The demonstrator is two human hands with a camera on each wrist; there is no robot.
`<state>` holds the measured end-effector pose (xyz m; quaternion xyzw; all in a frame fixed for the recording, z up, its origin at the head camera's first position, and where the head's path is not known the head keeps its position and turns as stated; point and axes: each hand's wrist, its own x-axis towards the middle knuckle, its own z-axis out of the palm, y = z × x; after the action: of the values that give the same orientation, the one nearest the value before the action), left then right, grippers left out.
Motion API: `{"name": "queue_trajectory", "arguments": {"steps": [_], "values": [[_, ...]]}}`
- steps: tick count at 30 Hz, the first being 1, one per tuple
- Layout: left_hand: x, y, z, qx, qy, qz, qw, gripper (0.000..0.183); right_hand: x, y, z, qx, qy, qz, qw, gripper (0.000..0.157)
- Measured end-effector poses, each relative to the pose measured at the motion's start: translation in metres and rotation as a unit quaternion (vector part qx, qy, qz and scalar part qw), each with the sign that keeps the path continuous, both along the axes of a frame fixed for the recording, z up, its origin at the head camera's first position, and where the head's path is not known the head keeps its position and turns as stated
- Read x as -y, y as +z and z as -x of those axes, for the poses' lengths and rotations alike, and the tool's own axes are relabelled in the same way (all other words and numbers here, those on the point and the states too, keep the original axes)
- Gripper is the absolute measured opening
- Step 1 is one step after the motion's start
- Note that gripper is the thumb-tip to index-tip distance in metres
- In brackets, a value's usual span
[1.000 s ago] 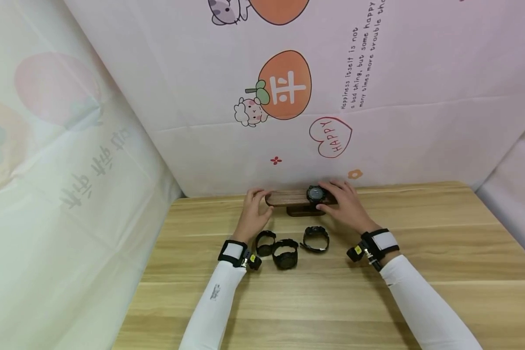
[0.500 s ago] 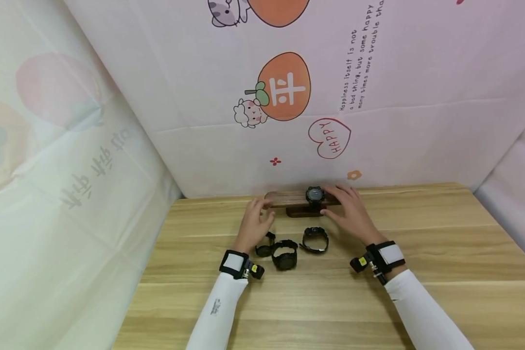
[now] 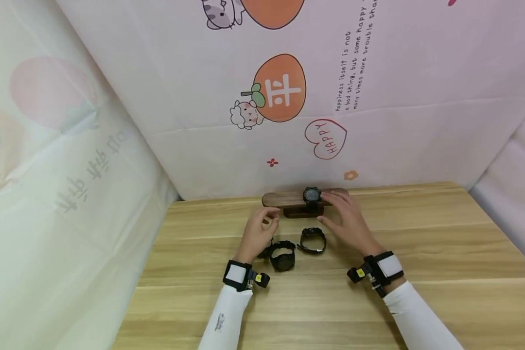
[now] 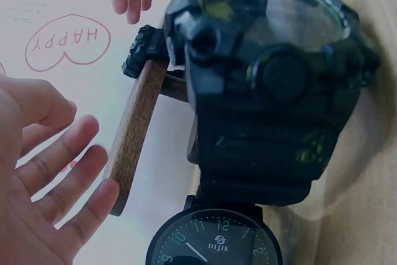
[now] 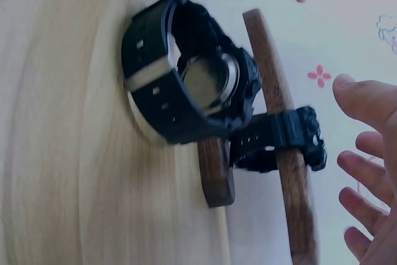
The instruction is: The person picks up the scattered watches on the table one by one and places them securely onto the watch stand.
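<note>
A dark wooden watch stand (image 3: 282, 199) stands at the back of the table, its bar carrying a black watch (image 3: 312, 195). My right hand (image 3: 351, 222) is beside that watch; in the right wrist view its spread fingers (image 5: 366, 178) are apart from the watch and bar. Off the bar's left end, my left hand (image 3: 258, 234) has relaxed, bent fingers with nothing in them. In front of the stand, a buckled black watch (image 3: 313, 241) and a chunky black watch (image 3: 283, 263) sit on the table. A round-dial watch (image 4: 214, 240) is partly hidden by my left hand in the head view.
The wood-grain table (image 3: 315, 306) extends towards me and to both sides. A printed white cloth (image 3: 210, 160) hangs right behind the stand, with another cloth (image 3: 92, 233) along the left. Both wrists wear strapped-on cameras.
My left hand has drawn back from the stand's left end towards me, covering more of the round-dial watch. My right hand has shifted slightly back, uncovering the bar's right end. The mounted watch stays put.
</note>
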<state>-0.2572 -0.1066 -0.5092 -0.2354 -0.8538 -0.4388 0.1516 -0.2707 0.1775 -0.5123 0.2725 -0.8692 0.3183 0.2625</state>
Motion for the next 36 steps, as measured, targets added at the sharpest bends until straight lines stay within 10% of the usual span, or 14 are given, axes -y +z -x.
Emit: {"name": "queue_trajectory", "arguments": {"steps": [12,20,36], "values": [[-0.005,-0.006,-0.013,0.015,-0.07,-0.048,0.9963,0.022,0.019,0.009,-0.037,0.085,0.063,-0.001,0.994,0.052],[-0.013,0.014,-0.035,-0.001,-0.102,-0.082,0.9914,0.02,0.034,0.005,-0.051,0.123,0.107,-0.005,0.987,0.046],[-0.015,0.021,-0.049,0.008,-0.107,-0.095,0.9897,0.017,0.054,-0.007,-0.066,0.16,0.176,-0.033,0.971,0.046]]}}
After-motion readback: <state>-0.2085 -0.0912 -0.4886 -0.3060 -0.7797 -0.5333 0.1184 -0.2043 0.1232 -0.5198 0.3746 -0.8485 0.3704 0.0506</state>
